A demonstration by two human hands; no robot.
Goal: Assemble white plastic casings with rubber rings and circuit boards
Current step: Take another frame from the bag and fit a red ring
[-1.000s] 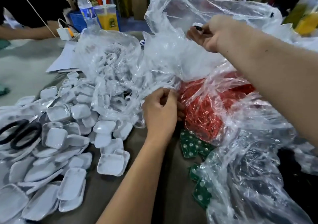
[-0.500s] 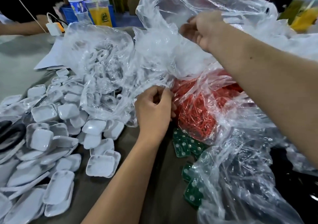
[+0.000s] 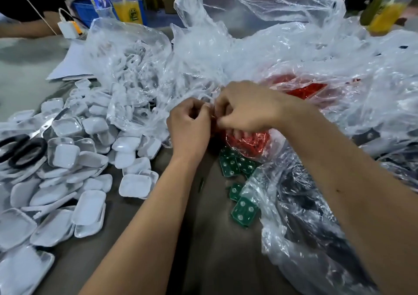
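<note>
Fingers of the left hand (image 3: 188, 127) and right hand (image 3: 246, 108) curled together, pinching a small white part, unidentifiable; white casings (image 3: 67, 159) were heaped toward the table's (image 3: 214, 249) left edge.

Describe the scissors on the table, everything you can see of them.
The scissors lie flat at the left edge of the view, on top of the heap of white casings. The two loop handles are black, plastic by the look, and point left toward the frame edge. The silver metal blades run up and to the right, closed or nearly so, the tip reaching in among the casings. Neither hand touches them; only casings lie under and around them.
</note>
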